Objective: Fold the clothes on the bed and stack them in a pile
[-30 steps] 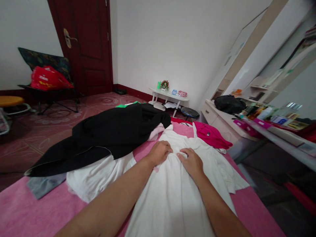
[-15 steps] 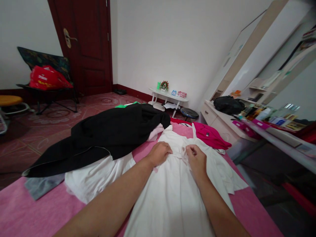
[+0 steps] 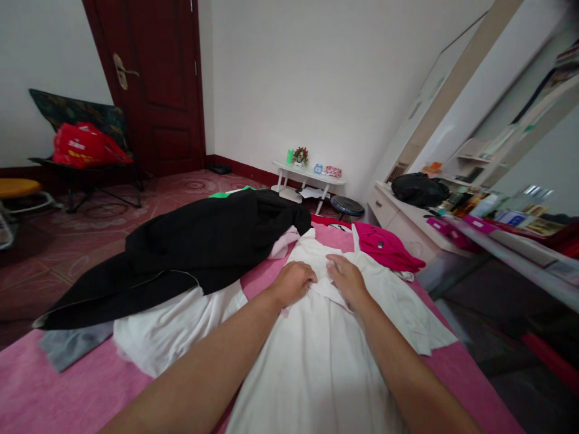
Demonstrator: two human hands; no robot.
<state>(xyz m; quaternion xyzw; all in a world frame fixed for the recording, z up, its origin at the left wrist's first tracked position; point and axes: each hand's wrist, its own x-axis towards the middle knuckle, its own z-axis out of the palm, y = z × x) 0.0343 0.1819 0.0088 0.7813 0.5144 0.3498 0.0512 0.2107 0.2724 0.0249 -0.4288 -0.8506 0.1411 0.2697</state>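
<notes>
A white dress (image 3: 325, 361) lies spread over the pink bed cover (image 3: 90, 398), its waist seam crossing between my hands. My left hand (image 3: 294, 283) is closed on the cloth at the left side of the waist, fingers curled down. Just above the waist on the right, my right hand (image 3: 347, 278) rests over the dress, its fingers stretched forward and thumb apart. The cloth under its palm is partly hidden. To the left, a black garment (image 3: 203, 241) lies over another white garment (image 3: 167, 325). A bright pink garment (image 3: 384, 247) lies beyond the dress at the right.
A grey cloth (image 3: 75, 346) pokes out at the bed's left. A dresser (image 3: 384, 205) with a black bag (image 3: 420, 190) and several bottles stands right. Against the far wall is a low white table (image 3: 312, 173), near a round stool (image 3: 347, 206). A chair holds a red bag (image 3: 88, 144).
My right hand has let go of the bunched cloth at the waist and shifted slightly up and left, its fingers stretching out. The waist cloth lies flatter. My left hand has barely moved.
</notes>
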